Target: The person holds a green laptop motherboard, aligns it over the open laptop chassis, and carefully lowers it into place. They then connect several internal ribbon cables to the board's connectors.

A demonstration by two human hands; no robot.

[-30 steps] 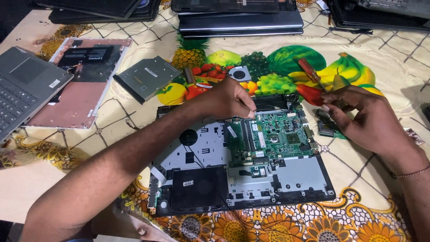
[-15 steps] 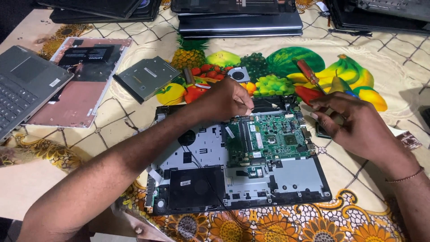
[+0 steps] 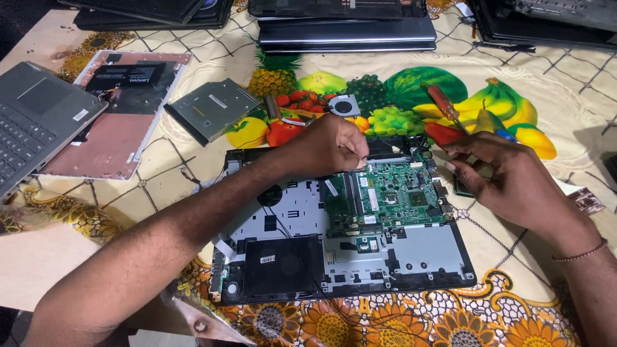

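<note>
A: Laptop chassis (image 3: 340, 257), opened and stripped, lies flat at the middle of the table (image 3: 578, 83), with its green circuit board (image 3: 392, 196) exposed toward two o'clock of the shell

B: And the person's hands?

A: The left hand (image 3: 334, 144) sits at twelve o'clock of the shell, fingers curled and pinched at the board's upper edge; what it pinches is too small to tell. The right hand (image 3: 504, 177), at three o'clock, grips a red-handled screwdriver (image 3: 443, 106) whose handle points toward one o'clock; the tip is hidden behind the fingers

B: How would that board handle?

A: Likely light, thin and stiff, but fragile: bare chips and connectors cover its face, so it seems best taken by the bare edges, not the components. Thin black wires (image 3: 289, 238) run across the shell near seven o'clock of the board and could snag

B: Anything else around?

A: An optical drive (image 3: 212, 109) at ten o'clock, a small round fan (image 3: 344, 105) just beyond the left hand at twelve, a pink back cover (image 3: 109, 128) and a grey laptop (image 3: 32, 122) at nine to ten, and stacked dark laptops (image 3: 347, 26) along the far edge. The fruit-print cloth looks slippery enough for the shell to slide if pushed
</note>
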